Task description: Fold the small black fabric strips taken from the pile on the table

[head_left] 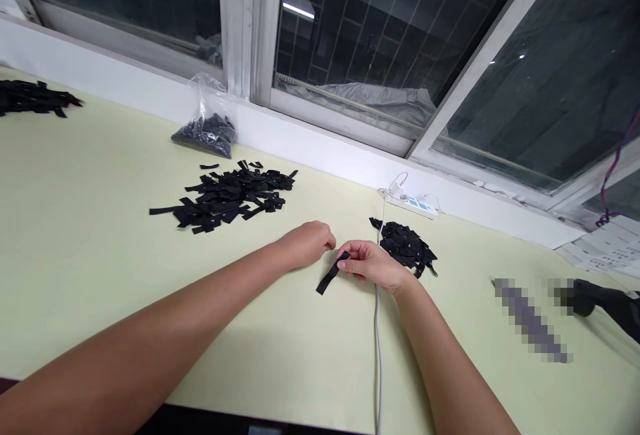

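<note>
Between thumb and fingers my right hand point(369, 263) pinches a short black fabric strip point(330, 278), whose free end hangs down to the left. My left hand point(311, 243) is just left of it, fingers curled closed; whatever they may hold is hidden. Beyond my left hand lies a loose pile of black strips point(233, 196), some with small light marks. A smaller heap of black strips point(407, 246) sits just behind my right hand.
A clear plastic bag point(207, 130) of black pieces stands by the window ledge. A white power strip point(413, 204) lies at the wall, and its cable point(379, 348) runs under my right hand toward the front edge. More black strips point(33, 97) lie far left.
</note>
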`<action>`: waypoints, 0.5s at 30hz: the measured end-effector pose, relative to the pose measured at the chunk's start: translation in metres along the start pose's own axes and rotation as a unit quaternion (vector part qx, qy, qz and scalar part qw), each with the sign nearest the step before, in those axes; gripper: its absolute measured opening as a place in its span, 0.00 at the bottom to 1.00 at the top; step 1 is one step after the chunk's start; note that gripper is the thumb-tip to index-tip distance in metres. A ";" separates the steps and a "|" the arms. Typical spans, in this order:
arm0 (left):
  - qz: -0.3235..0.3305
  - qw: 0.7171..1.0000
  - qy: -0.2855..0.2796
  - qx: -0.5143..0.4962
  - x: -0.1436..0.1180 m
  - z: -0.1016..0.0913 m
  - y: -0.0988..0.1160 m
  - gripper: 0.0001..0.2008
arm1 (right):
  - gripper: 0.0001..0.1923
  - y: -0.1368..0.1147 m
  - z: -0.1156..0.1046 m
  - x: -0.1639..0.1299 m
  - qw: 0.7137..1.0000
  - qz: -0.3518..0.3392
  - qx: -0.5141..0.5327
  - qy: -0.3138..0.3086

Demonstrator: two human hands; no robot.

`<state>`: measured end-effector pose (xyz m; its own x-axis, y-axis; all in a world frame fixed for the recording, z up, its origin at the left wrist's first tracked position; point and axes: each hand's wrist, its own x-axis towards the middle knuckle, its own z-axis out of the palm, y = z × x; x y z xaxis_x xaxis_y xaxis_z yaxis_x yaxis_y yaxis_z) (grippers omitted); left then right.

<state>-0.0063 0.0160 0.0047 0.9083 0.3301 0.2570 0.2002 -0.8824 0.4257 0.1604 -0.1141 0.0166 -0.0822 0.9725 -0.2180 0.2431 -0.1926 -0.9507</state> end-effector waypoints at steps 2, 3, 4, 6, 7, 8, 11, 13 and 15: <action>-0.004 1.000 -0.012 -0.010 -0.001 -0.002 0.002 0.10 | 0.19 0.001 0.001 0.001 1.000 -0.005 0.001 0.015; -0.005 1.000 -0.015 -0.017 -0.002 -0.003 0.003 0.10 | 0.19 0.001 0.002 0.002 1.000 -0.009 0.004 0.027; -0.005 1.000 -0.017 -0.021 -0.002 -0.003 0.003 0.10 | 0.19 0.001 0.002 0.002 0.999 -0.014 0.007 0.042; 0.000 0.999 -0.025 -0.020 -0.004 -0.004 0.004 0.10 | 0.20 0.002 0.002 0.004 0.997 -0.024 0.010 0.074; 0.002 0.999 -0.028 -0.016 -0.004 -0.004 0.005 0.11 | 0.20 0.002 0.002 0.005 0.995 -0.028 0.010 0.091; 0.003 0.999 -0.031 -0.013 -0.005 -0.004 0.005 0.11 | 0.20 0.002 0.001 0.006 0.994 -0.029 0.009 0.105; 0.006 1.000 -0.026 -0.017 -0.005 -0.006 0.005 0.10 | 0.21 0.004 -0.001 0.008 0.991 -0.027 0.004 0.129; 0.005 0.999 -0.018 -0.033 -0.006 -0.007 0.005 0.10 | 0.21 0.005 -0.001 0.009 0.991 -0.025 0.001 0.131; -0.003 0.999 -0.013 -0.051 -0.006 -0.009 0.006 0.09 | 0.20 0.006 -0.001 0.010 0.991 -0.024 -0.001 0.130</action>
<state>-0.0139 0.0120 0.0137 0.9168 0.3251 0.2321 0.1681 -0.8410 0.5142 0.1618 -0.1057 0.0088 0.1574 0.9816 -0.1081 0.2462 -0.1450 -0.9583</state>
